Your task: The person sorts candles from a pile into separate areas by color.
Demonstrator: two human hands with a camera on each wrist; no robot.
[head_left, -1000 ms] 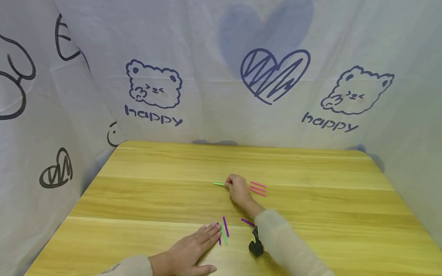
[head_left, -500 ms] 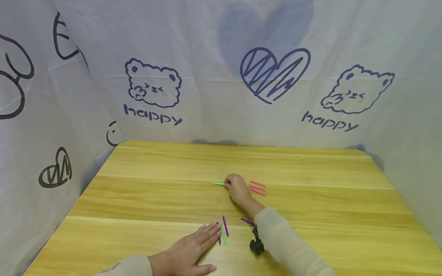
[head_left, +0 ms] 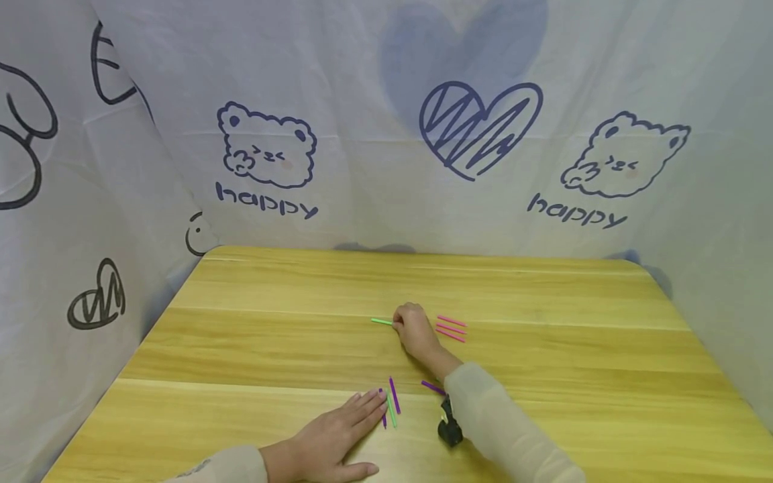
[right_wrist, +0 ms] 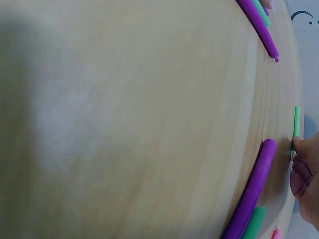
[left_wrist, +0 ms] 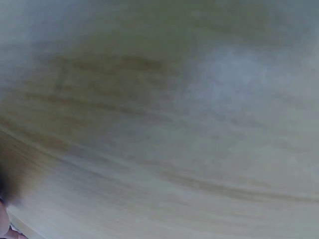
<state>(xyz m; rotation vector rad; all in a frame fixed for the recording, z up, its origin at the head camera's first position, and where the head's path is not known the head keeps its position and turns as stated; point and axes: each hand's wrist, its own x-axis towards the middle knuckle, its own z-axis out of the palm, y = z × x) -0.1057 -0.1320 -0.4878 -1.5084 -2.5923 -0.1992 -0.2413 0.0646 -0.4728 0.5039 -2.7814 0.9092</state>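
In the head view my right hand (head_left: 415, 333) pinches the end of a thin green candle (head_left: 381, 321) low over the far middle of the table. The right wrist view shows thumb and fingertips on that green candle (right_wrist: 296, 119). My left hand (head_left: 335, 436) lies flat nearer the front, fingers straight. Its fingertips overlap one purple candle (head_left: 384, 421) and lie right at a second green candle (head_left: 392, 410). Another purple candle (head_left: 395, 396) is just right of these. The left wrist view shows mostly blurred tabletop, with a bit of the hand at its lower left corner.
Three pink candles (head_left: 451, 329) lie side by side right of my right hand. A purple candle (head_left: 432, 388) is partly hidden by my right sleeve; a green candle (right_wrist: 254, 224) lies beside it. A black wrist camera (head_left: 449, 429) hangs at the sleeve. White printed cloth surrounds the table (head_left: 272, 349).
My right hand has shifted very slightly left with the green candle, then held its place. The left hand and the other candles stay where they were.
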